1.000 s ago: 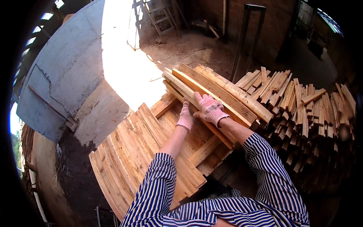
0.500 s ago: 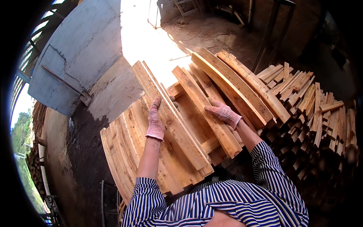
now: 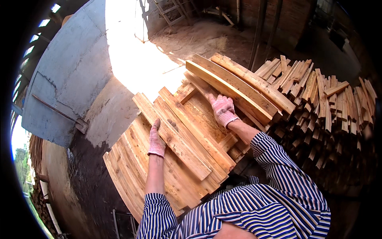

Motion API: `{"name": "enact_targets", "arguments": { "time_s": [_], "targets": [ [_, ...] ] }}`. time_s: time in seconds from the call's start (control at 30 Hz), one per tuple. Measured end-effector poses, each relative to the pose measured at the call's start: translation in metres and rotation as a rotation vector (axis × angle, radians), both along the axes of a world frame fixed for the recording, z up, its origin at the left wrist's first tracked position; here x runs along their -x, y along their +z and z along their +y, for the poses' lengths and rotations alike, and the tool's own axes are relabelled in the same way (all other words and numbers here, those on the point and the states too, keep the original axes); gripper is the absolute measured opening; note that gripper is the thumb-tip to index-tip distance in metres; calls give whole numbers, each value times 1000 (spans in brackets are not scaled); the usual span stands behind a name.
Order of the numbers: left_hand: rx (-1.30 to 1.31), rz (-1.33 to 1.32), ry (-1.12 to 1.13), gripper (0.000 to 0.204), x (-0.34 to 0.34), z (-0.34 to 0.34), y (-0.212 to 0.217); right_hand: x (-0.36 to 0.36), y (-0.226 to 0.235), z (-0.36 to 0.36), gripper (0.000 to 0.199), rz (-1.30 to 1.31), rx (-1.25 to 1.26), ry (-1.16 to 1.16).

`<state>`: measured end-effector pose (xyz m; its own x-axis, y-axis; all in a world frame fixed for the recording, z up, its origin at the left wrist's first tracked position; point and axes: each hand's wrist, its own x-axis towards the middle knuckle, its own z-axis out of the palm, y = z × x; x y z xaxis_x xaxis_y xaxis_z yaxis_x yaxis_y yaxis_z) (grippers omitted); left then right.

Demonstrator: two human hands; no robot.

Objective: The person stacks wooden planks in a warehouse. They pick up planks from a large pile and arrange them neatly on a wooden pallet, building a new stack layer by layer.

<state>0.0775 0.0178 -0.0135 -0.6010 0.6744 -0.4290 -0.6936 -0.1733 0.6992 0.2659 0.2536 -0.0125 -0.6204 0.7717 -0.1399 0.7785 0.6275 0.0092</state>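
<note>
My left hand [image 3: 156,140], in a pink knit work glove, is closed around a long wooden plank [image 3: 175,139]. Its thumb lies on the plank's left edge and its fingertips show past the right edge. That plank rests on a layer of planks laid side by side [image 3: 133,147]. Just right of it lies another plank [image 3: 199,129]. Farther right, my right hand [image 3: 223,109], gloved alike, has its fingers curled over the edge of a plank [image 3: 201,85]. This plank lies beside thick curved boards [image 3: 234,87], and the hand partly covers it.
A large heap of short wooden sticks [image 3: 334,99] is stacked at the right. A shovel [image 3: 81,126] leans by a grey concrete wall [image 3: 63,75] at the left. Bright sunlight falls on the floor beyond the planks, near a wooden ladder [image 3: 169,14].
My right hand has let go of one plank, which now lies beside the left-hand plank, and has moved to another plank farther right. The left hand still grips its plank, now tilted differently.
</note>
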Motion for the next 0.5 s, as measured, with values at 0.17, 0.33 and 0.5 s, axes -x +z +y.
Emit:
{"name": "enact_targets", "arguments": {
  "time_s": [0.17,0.33,0.5],
  "targets": [
    [-38,-90,-40,48,-5,5,1,-22,5,56,74,676,930,146],
    [-18,-32,-20,47,-2,-6,2,-20,63,-5,68,113,182,68],
    [-5,-87,1,47,-2,-2,6,-22,64,10,61,49,-191,193]
  ]
}}
